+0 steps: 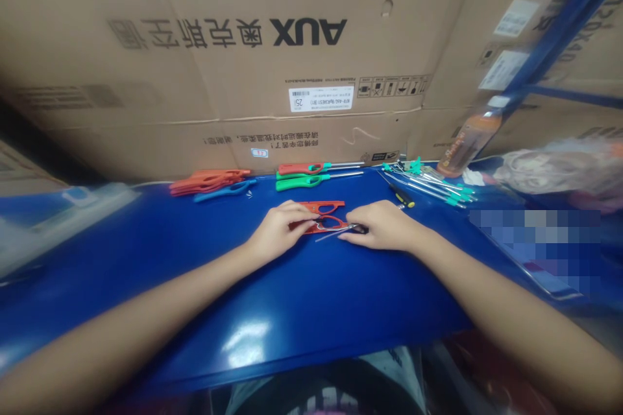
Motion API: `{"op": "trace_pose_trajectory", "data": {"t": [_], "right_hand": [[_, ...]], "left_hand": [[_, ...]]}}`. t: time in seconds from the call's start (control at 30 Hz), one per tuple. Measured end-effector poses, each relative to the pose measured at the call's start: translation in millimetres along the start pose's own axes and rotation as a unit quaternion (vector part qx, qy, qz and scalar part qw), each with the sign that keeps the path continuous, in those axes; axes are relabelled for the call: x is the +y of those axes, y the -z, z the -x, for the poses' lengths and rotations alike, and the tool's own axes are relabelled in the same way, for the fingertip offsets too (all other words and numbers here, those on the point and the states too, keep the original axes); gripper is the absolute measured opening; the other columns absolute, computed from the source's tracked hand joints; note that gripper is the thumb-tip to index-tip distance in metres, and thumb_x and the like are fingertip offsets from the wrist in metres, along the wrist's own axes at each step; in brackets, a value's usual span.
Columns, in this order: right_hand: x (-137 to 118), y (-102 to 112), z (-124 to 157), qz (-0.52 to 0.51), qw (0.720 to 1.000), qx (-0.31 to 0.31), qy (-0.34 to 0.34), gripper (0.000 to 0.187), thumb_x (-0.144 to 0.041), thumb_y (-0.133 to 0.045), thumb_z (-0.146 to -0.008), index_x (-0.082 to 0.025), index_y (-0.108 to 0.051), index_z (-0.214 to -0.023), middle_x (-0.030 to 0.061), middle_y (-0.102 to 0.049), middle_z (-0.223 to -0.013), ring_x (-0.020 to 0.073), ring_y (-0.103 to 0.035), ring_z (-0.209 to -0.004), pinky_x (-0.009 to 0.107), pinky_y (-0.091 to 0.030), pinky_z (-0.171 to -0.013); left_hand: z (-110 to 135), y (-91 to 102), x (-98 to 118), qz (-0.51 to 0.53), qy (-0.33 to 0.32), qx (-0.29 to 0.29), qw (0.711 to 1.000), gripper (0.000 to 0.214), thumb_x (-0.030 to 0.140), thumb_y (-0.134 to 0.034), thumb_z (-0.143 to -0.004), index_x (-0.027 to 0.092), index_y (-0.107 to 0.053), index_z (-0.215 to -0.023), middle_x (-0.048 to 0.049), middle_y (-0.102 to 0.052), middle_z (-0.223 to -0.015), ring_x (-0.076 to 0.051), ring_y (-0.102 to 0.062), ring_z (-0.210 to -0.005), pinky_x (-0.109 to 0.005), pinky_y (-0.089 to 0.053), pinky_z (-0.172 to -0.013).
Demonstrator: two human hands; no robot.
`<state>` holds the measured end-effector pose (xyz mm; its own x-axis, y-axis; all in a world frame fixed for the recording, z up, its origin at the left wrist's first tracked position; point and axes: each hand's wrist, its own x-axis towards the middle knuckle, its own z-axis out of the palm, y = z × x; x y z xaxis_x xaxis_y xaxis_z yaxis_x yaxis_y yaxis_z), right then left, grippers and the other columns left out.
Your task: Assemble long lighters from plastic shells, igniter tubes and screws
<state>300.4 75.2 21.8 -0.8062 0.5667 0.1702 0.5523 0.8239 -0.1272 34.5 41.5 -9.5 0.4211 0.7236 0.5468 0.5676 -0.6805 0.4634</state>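
Large cardboard cartons printed with the AUX brand stand as a wall behind the work, their brown corrugated faces carrying a white barcode label and a row of handling symbols. A blue steel shelf upright crosses the right corner. Along the far side of the glossy blue table lies a clear plastic bag, crumpled and blurred, and beside it a plastic drink bottle with orange contents, tipped against the view.

Two long gas lighters, one red and one green, lie side by side with thin metal nozzles pointing right. To their left sits a stack of orange-red plastic shells, with a blue shell just in front. To the right, a bundle of thin metal rods with green fittings fans out near a screwdriver with a black-and-yellow handle.

At the centre, an orange-red lighter shell lies flat on the table, its moulded frame open with ribbed hollows. The left hand has its grip closed over the shell's left end, fingers curving across the plastic. The right hand sits just beside it, its fingertips at the dark end of a slim metal tube lying across the shell. Whether that grip is clamped on the tube, the fingers hide.
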Motion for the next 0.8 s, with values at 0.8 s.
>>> {"op": "trace_pose_trajectory", "data": {"t": [0.8], "right_hand": [[6.0,2.9,0.4,-0.084,0.995,0.021,-0.053,0.017,-0.039,-0.054,-0.098,-0.023,-0.056,-0.092,0.0016,-0.067,-0.081,0.0168,-0.057,-0.067,0.027,-0.033,-0.062]], "left_hand": [[4.1,-4.5,-3.9,0.016,0.016,-0.002,1.000,0.016,0.024,-0.066,-0.094,0.024,-0.080,-0.101,-0.0040,-0.080,-0.097,-0.023,-0.074,-0.090,-0.040,-0.059,-0.087]]}}
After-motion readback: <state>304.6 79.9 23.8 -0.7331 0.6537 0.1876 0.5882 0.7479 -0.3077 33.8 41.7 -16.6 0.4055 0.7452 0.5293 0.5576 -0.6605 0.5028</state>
